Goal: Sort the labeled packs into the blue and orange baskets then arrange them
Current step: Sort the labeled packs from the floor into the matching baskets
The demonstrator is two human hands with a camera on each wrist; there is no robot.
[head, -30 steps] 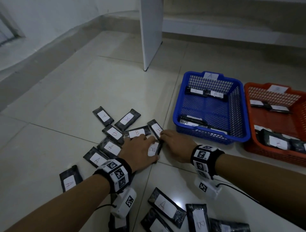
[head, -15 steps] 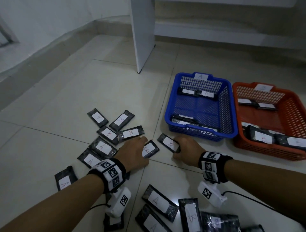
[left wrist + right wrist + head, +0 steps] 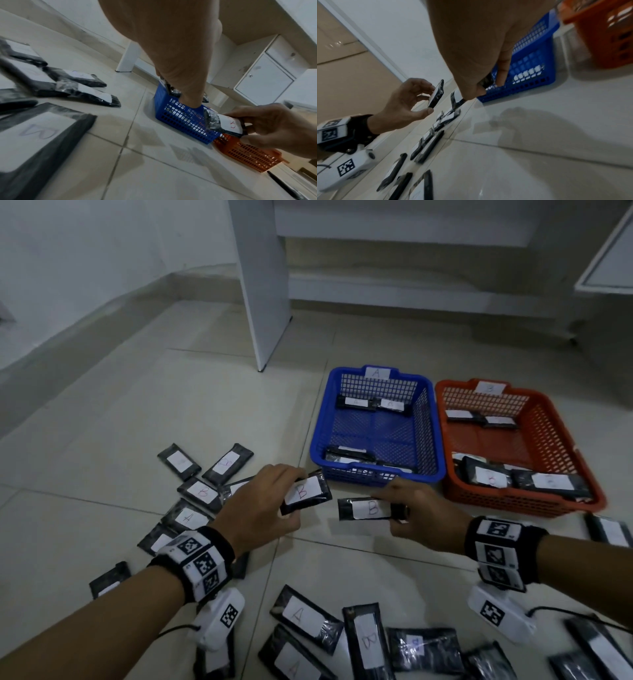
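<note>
Each hand holds one black pack with a white "B" label just above the floor. My left hand grips a B pack by its left end, fingers above and thumb below. My right hand pinches the second B pack by its right end. Both hover just in front of the blue basket, tagged A, which holds several packs. To its right stands the orange basket, also holding packs. The left wrist view shows the right hand's pack before both baskets.
Loose labeled packs lie on the tile floor to the left and along the near edge. One more pack lies right of the orange basket. A white furniture leg stands behind the baskets, and a white cabinet at far right.
Both hands have lifted their B packs off the floor, out of the left cluster, and moved them right toward the baskets. The right hand's pack has turned level.
</note>
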